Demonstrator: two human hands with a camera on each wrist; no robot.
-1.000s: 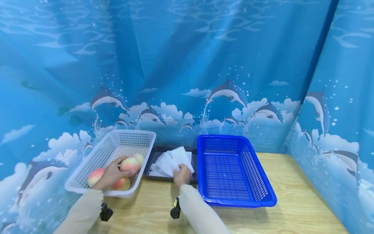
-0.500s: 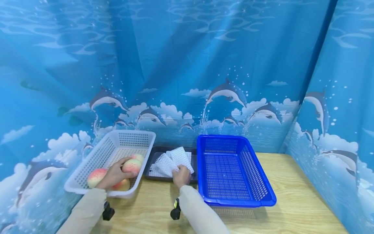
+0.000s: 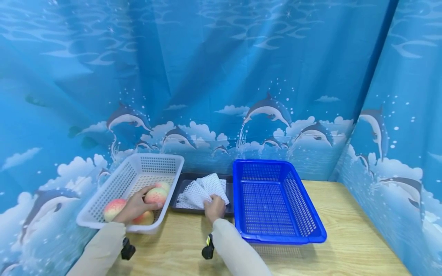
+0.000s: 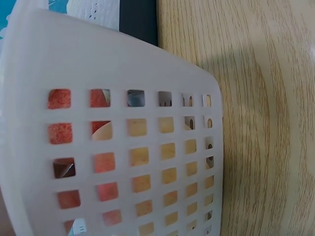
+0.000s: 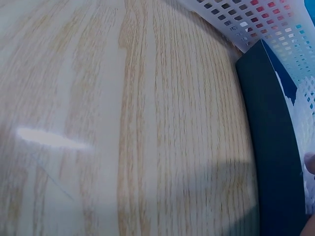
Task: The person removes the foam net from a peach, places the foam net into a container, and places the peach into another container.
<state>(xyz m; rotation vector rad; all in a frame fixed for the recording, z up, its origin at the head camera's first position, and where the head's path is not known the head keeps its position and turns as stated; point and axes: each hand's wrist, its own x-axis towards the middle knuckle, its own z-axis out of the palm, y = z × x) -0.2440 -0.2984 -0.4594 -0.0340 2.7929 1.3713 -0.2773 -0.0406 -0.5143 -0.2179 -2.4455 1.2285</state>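
In the head view my left hand (image 3: 134,206) reaches into the white basket (image 3: 82,219), thumb and fingers around a pink-and-yellow peach (image 3: 156,196). Other peaches lie about it: a reddish peach (image 3: 114,209) to the left, one partly under the hand, one behind. My right hand (image 3: 215,209) pinches the near edge of a white foam fruit net (image 3: 215,187), which lies with others in a shallow black tray (image 3: 188,176). The left wrist view is mostly filled by the basket wall (image 4: 113,54), hiding that hand's grip. Only fingertips (image 5: 310,162) show in the right wrist view.
A blue basket (image 3: 276,240) stands right of the tray, with nothing seen inside it. All three containers sit side by side on a wooden table (image 3: 172,249). Behind and to the right hangs a blue dolphin-print curtain (image 3: 214,76).
Over the last second my left hand shifts slightly right with the peach, then holds still. My right hand stays on the foam net with barely any movement.
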